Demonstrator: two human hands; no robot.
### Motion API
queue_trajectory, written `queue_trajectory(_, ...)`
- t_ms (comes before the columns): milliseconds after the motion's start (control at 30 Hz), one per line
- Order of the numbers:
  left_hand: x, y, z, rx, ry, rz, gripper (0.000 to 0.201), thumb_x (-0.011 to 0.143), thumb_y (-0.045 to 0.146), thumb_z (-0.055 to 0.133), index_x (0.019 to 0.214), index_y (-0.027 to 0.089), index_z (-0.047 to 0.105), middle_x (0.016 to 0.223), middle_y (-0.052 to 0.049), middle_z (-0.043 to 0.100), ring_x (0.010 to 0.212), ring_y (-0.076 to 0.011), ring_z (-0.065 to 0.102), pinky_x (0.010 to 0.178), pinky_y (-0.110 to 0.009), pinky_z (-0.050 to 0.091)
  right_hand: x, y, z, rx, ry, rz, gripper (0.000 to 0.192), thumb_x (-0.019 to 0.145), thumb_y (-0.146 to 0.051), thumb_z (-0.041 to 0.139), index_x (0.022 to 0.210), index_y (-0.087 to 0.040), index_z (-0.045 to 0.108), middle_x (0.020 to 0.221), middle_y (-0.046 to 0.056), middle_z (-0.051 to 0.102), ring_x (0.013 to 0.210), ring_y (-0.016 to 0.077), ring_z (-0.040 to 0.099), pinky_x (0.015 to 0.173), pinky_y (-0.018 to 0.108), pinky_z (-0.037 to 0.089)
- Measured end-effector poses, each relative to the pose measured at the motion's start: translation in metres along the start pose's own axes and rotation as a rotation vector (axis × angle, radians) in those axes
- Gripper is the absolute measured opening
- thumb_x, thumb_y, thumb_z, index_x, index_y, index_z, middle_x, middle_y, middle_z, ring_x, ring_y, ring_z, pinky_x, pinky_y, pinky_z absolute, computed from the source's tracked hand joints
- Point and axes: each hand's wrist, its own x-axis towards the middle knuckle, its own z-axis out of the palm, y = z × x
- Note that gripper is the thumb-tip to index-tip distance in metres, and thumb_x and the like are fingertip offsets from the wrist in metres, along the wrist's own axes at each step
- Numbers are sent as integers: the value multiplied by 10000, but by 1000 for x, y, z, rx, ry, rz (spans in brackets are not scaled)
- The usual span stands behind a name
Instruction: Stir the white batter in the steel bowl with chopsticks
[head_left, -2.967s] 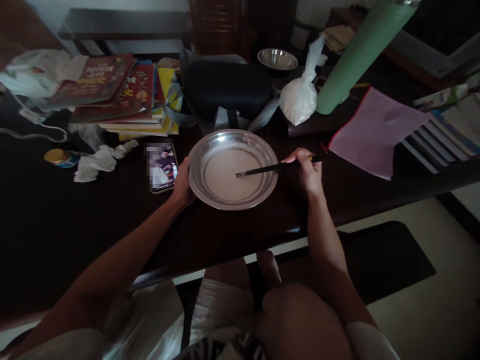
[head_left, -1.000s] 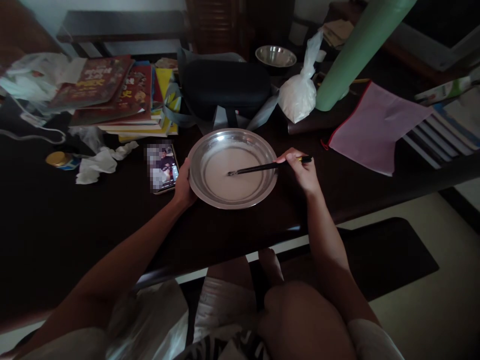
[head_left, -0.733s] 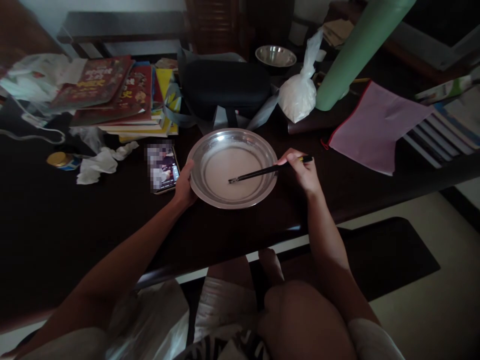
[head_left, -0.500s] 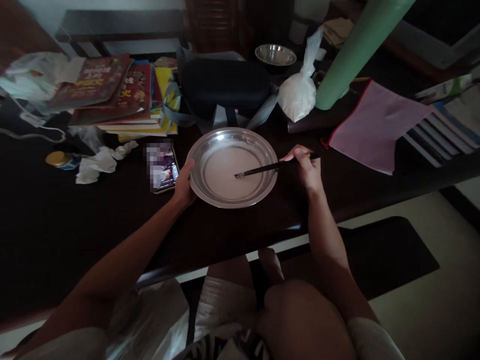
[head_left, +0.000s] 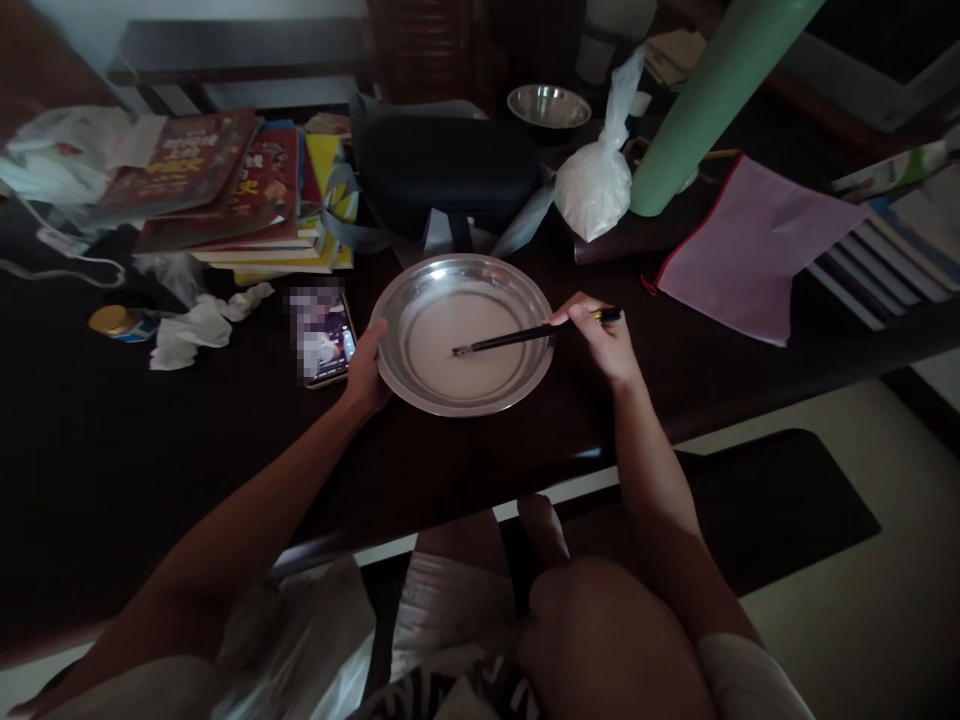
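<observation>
- metal bowl [head_left: 465, 409] of whitish liquid [head_left: 465, 315], on the dark table [head_left: 510, 455]
- black chopsticks [head_left: 514, 338] poking in, right hand [head_left: 604, 345] pinching them tight
- left hand [head_left: 366, 370] clamped on the rim, most fingers hidden
- phone [head_left: 336, 340] just beside that hand, screen lit

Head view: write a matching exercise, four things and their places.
1. Wide silver metal bowl of pale liquid
2. Slim black sticks
3. Knotted, white-filled clear plastic bag
4. Rectangular lit phone

A. Beside the tall green cylinder
B. Between crumpled white tissue and left hand
C. In the right hand
D. Rim held by the left hand

Pairs: 1-D; 2-C; 3-A; 4-B
</observation>
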Motion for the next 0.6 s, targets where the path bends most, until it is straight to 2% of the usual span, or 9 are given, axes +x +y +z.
queue_trajectory(67, 0, 0, 0, -11, -17, 7, 194, 963, 206, 588, 839, 179, 735, 784, -35, 767, 826, -196, 753, 827, -274, 607, 0, 0, 0, -20, 54, -7, 364, 913, -603, 665, 774, -290, 789, 789, -4, 769, 826, 187, 746, 870, 382, 584)
queue_trajectory(167, -3, 2, 3, 0, -4, -6, 307, 1005, 166, 485, 829, 158, 737, 723, -35, 745, 752, -183, 739, 829, -285, 611, 0, 1, -1, 12, 165, -4, 398, 923, -608, 647, 727, -283, 766, 715, -10, 736, 752, 181, 734, 819, 377, 587)
queue_trajectory(233, -5, 4, 4, 14, 11, -8, 345, 1017, 162, 458, 802, 159, 728, 699, -33, 734, 727, -185, 735, 832, -300, 617, 0, 1, -1, 36, 117, 3, 404, 930, -602, 638, 718, -282, 765, 692, -12, 722, 727, 178, 727, 796, 374, 587)
queue_trajectory(333, -4, 2, 3, 24, 12, 5, 297, 1000, 180, 508, 789, 173, 717, 700, -25, 735, 739, -195, 740, 838, -316, 622, 0, 1, 0, 9, -10, 6, 362, 921, -592, 659, 771, -290, 791, 760, -6, 758, 800, 187, 739, 852, 385, 581)
queue_trajectory(400, -1, 0, 0, 18, -4, 21, 240, 972, 198, 564, 788, 176, 716, 688, -18, 728, 756, -198, 744, 844, -312, 621, 0, 1, -1, -26, 21, 5, 358, 912, -602, 665, 787, -291, 792, 801, -3, 775, 842, 195, 742, 888, 398, 574)
queue_trajectory(500, 5, -4, -5, 13, -32, 48, 167, 917, 242, 648, 772, 188, 712, 635, -6, 696, 806, -211, 754, 853, -300, 621, 0, 1, -2, -26, 149, 13, 416, 916, -635, 634, 733, -284, 760, 744, -8, 745, 782, 191, 731, 857, 402, 577)
queue_trajectory(600, 6, -5, -7, 21, -57, 45, 159, 890, 280, 679, 757, 200, 710, 654, -16, 708, 858, -232, 765, 878, -320, 621, -1, 0, -1, -5, 94, 28, 439, 915, -643, 627, 702, -279, 747, 703, -12, 714, 740, 185, 723, 815, 395, 579)
